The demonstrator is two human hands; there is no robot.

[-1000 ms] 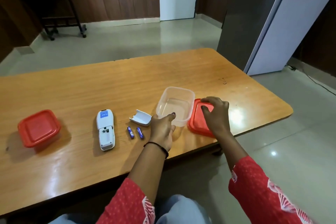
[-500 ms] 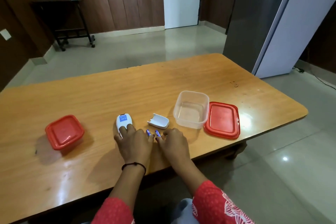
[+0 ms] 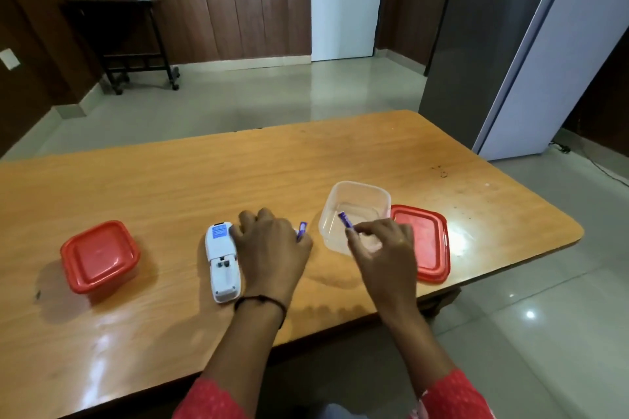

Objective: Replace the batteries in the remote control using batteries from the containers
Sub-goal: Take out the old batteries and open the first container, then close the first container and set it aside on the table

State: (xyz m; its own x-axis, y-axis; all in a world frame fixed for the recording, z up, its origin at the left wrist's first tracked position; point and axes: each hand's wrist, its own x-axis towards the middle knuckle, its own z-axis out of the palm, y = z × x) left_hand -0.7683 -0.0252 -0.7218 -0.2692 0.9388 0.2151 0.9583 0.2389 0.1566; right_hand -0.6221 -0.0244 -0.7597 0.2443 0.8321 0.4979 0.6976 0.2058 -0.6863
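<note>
From the head camera, we see the white remote control [image 3: 223, 262] lying face down at lower centre-left of the frame on the wooden table [image 3: 238, 167], its battery bay uncovered and apparently bare of cells, so we judge the old batteries are already out. Our left hand [image 3: 270, 248] sits just right of the remote with its fingers curled around one purple battery [image 3: 302, 229], whose end pokes out beside the thumb. Our right hand [image 3: 381, 241], right of centre, pinches a second purple battery [image 3: 345, 219] between fingertips, holding it over the open clear container [image 3: 355, 214]; whether that cell touches the container floor we cannot tell. The container's red lid [image 3: 420, 241] lies flat just to its right. At the left edge of the table stands a closed red-lidded container [image 3: 100, 255], untouched. The remote's back cover is hidden from us. We reckon these two cells are the spent ones, about to be dropped in; fetching fresh batteries from the closed container, loading them and refitting the cover remain.
</note>
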